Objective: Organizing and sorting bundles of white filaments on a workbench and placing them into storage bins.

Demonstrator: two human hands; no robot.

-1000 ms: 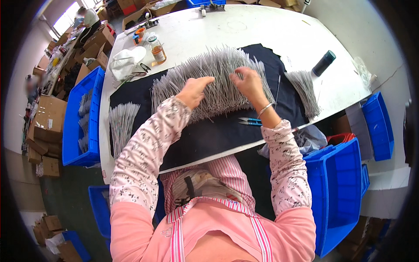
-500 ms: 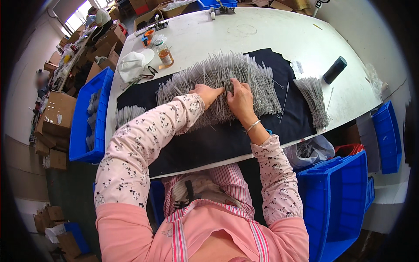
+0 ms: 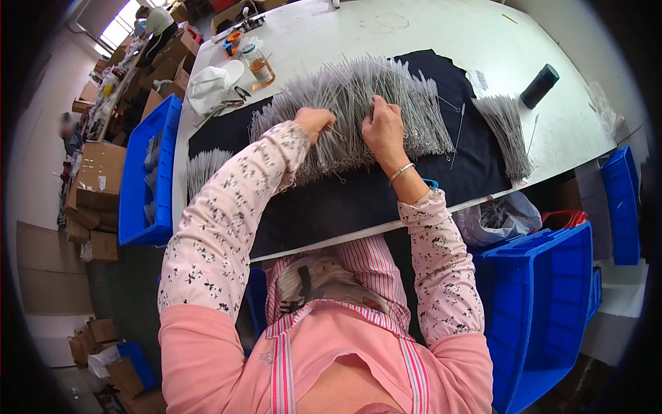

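Still Deep in the Big Wire Heap

Across your white table (image 3: 331, 34) lies a dark cloth (image 3: 358, 200), and on it the big heap of thin grey wires (image 3: 358, 103) sits mostly unsorted. You've got two finished-looking bundles: a wire bundle (image 3: 507, 131) at your right, a smaller bundle (image 3: 203, 169) at your left. Your left hand (image 3: 314, 123) is curled into the heap; your right hand (image 3: 383, 127) is pinched on a few strands. Much seems left

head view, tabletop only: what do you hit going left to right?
Small wire bundle → left hand → right hand → loose single wire → right wire bundle → black cylinder.
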